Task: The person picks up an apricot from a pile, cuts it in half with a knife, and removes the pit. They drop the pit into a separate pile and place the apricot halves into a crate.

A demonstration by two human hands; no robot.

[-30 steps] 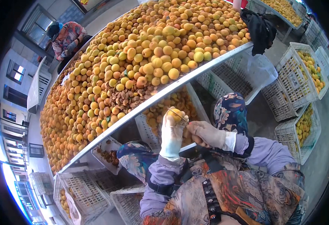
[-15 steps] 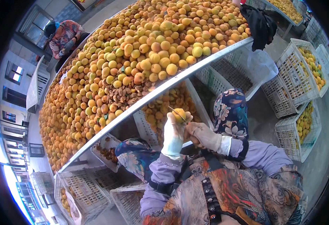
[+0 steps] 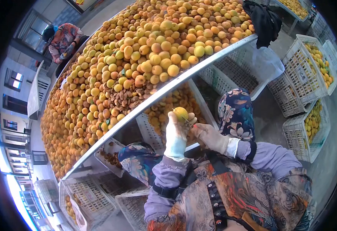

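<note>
My left hand point(image 3: 177, 133), in a white glove, grips a yellow apricot point(image 3: 181, 113) between thumb and fingers. A thin knife point(image 3: 184, 118) lies with its blade against the fruit. Its handle end is in my right hand point(image 3: 211, 135), also gloved and closed, just to the right of the left one. Both hands are over a crate of cut apricots point(image 3: 174, 99) between my knees. Beyond them, a large heap of whole apricots point(image 3: 153, 50) covers the sloping table, with a small pile of brown pits point(image 3: 126, 99) near its edge.
The table's metal edge point(image 3: 160, 91) runs diagonally in front of me. Stacked crates of apricots point(image 3: 305, 73) stand at the right. More plastic crates point(image 3: 87, 196) are at the lower left. A black cloth point(image 3: 264, 23) hangs at the table corner. Another person point(image 3: 64, 40) bends over the far left side.
The apricot shows more of its surface above my left fingers, and the knife now lies across its near side. Both hands stay in nearly the same place; the view has shifted slightly.
</note>
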